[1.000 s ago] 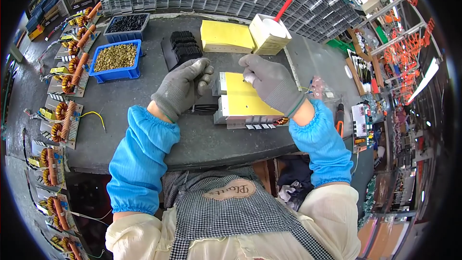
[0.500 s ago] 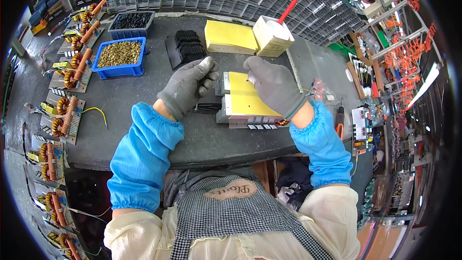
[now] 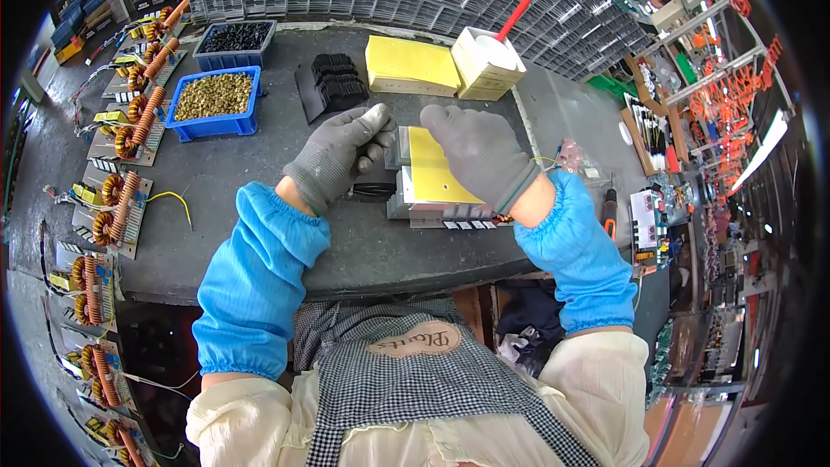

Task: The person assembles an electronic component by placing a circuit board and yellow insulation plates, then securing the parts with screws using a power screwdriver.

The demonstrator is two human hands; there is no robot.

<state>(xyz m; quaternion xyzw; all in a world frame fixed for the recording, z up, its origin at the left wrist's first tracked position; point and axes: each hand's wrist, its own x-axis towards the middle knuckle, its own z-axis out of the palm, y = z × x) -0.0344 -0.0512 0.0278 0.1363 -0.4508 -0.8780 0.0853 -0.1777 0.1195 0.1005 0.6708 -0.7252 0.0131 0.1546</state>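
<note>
My left hand (image 3: 339,154), in a grey knit glove, is raised over the bench with thumb and fingers pressed together. Whatever sits in that pinch is too small to make out. Facing it, my right hand (image 3: 481,154) is gloved alike and closed, its fingertips curled under and partly hidden. Beneath the right hand lies a yellow sheet (image 3: 435,177) on an assembly with grey metal blocks (image 3: 399,205) along its left side, and the hand covers part of it. A bundle of black cable (image 3: 373,191) rests beside the assembly, below my left hand.
Farther back stand black plastic parts (image 3: 335,85), a stack of yellow sheets (image 3: 411,65) and a box (image 3: 486,78) with a red-handled brush (image 3: 516,17). Left are a blue bin of brass-coloured pieces (image 3: 254,118) and several coil boards (image 3: 127,214). A screwdriver (image 3: 610,207) lies right.
My right hand has moved left, nearer to my left hand, and covers more of the yellow sheet's upper part. My left hand stays almost where it was, still pinched.
</note>
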